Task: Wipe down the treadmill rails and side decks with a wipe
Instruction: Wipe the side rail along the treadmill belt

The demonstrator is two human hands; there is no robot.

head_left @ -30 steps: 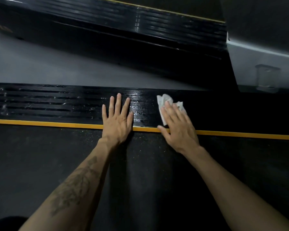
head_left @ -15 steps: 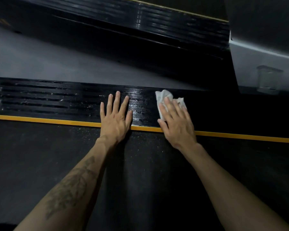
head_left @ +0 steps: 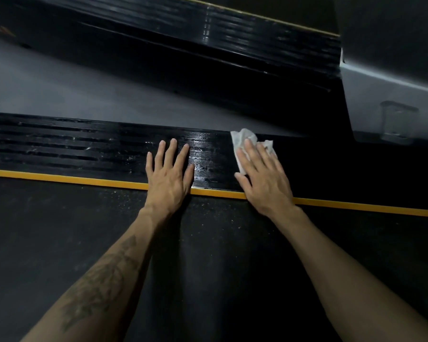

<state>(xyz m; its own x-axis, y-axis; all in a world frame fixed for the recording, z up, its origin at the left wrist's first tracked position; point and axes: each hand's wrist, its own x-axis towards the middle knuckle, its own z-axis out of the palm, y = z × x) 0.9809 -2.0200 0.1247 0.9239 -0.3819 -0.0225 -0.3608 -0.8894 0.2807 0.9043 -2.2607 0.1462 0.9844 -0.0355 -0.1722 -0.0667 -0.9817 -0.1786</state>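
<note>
Hands flat on a treadmill's black ribbed side deck [head_left: 72,146], seen from my head camera. My right hand [head_left: 265,178] presses a crumpled white wipe [head_left: 242,139] onto the deck with straight fingers; the wipe pokes out past my fingertips toward 12 o'clock. My left hand [head_left: 168,176], just beside it at 9 o'clock, rests palm-down and open on the wet, glossy stretch of deck, holding nothing. Both heels of my hands cross the yellow stripe [head_left: 59,178] edging the dark belt [head_left: 208,267]. A second black rail [head_left: 232,28] runs across at 12 o'clock, beyond a strip of grey floor [head_left: 59,90].
</note>
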